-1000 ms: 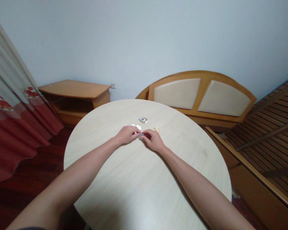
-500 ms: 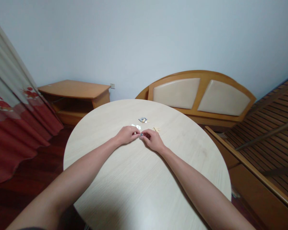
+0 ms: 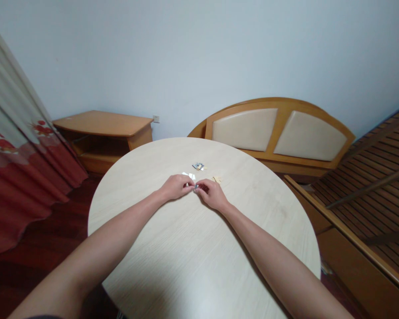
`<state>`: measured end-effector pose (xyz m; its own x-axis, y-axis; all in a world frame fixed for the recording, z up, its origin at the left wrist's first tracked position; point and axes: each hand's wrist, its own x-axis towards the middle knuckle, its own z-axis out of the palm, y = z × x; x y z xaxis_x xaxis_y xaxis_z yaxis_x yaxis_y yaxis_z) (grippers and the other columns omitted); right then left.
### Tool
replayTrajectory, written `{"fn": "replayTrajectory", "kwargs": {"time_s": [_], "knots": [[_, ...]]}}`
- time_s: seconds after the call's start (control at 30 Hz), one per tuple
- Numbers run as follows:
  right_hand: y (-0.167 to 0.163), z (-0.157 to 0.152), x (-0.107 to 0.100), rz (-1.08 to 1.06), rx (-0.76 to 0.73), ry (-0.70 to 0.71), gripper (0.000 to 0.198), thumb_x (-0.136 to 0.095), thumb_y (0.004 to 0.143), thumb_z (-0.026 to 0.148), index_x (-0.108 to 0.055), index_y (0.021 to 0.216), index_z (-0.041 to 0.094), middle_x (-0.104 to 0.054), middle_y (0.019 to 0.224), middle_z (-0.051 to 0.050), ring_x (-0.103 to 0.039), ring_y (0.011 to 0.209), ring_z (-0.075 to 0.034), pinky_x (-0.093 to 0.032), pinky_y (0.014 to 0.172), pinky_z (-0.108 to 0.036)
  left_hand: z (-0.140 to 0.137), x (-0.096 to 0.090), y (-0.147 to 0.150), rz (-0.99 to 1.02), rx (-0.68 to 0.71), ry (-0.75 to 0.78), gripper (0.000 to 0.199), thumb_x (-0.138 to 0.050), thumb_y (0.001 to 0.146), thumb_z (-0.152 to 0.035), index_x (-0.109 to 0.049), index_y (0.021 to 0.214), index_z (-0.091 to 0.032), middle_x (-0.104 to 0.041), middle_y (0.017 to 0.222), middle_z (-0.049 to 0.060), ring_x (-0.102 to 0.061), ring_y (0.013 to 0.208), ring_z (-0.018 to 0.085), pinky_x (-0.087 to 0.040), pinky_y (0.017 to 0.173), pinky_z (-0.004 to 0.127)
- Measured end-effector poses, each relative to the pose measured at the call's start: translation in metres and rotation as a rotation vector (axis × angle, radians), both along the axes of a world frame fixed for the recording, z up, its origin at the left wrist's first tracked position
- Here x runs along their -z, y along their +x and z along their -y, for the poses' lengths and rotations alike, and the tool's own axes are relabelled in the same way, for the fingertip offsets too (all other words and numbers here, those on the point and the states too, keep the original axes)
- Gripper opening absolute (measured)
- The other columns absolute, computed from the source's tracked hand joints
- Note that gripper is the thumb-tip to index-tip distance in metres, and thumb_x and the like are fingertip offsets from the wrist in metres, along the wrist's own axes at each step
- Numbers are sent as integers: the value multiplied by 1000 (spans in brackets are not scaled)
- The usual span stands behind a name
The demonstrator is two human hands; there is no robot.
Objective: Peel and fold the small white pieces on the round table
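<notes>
Over the middle of the pale round table (image 3: 173, 248), my left hand (image 3: 177, 187) and my right hand (image 3: 213, 194) meet fingertip to fingertip. Both pinch a small grey piece (image 3: 196, 187), too small to make out and partly covered by the fingers. Just beyond my left fingers lie flat white pieces (image 3: 192, 176). A little heap of grey-blue and yellowish pieces (image 3: 198, 166) sits farther back. Thin cream-coloured pieces (image 3: 216, 179) lie just past my right hand.
A low wooden cabinet (image 3: 106, 124) stands behind the table at left, beside a red and white curtain (image 3: 29, 177). A wooden headboard with cream panels (image 3: 246, 128) leans at the wall. Slatted wooden bed parts (image 3: 369, 195) are at right.
</notes>
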<state>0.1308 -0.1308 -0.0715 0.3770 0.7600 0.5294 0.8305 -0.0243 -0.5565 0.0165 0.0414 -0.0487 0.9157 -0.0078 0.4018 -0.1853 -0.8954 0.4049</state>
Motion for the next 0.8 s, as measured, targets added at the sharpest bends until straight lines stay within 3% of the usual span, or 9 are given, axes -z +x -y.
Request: {"fn": "replayTrajectory", "kwargs": {"time_s": [0.8], "knots": [[0,0,-2,26,13,46,13,-61,88,21,-69,98,19,-71,87,-6,-62,74,-18,-48,71,-31,1,-1,-1,21,-16,-42,18,-61,90,-32,-72,98,-21,-73,90,3,-63,77,14,-44,71,26]]}}
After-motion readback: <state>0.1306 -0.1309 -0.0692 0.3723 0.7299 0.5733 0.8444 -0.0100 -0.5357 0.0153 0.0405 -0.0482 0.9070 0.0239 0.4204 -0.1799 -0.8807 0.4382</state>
